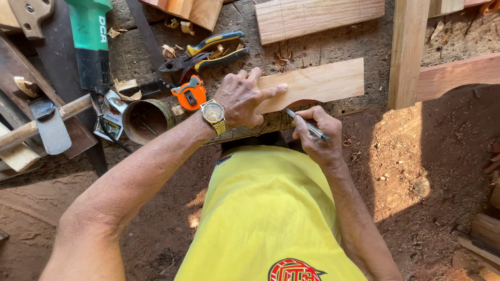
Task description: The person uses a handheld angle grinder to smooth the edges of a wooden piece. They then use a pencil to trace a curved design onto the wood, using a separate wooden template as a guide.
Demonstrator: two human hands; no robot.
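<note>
A pale wooden board (323,80) with a curved cut-out on its near edge lies on a rough workbench (338,44). My left hand (242,99), with a gold wristwatch, presses flat on the board's left end, fingers spread. My right hand (317,138) grips a thin pencil (307,125) near the bench's front edge, its tip pointing at the board's near edge just below the curve. A yellow shirt fills the lower middle of the view.
An orange tape measure (189,93), blue-and-yellow pliers (208,52), a round tin (148,120), a green power tool (91,41) and a hammer (47,122) lie at the left. Another board (317,18) lies behind; a wooden frame (409,52) stands at right. Reddish dirt floor (416,171) below.
</note>
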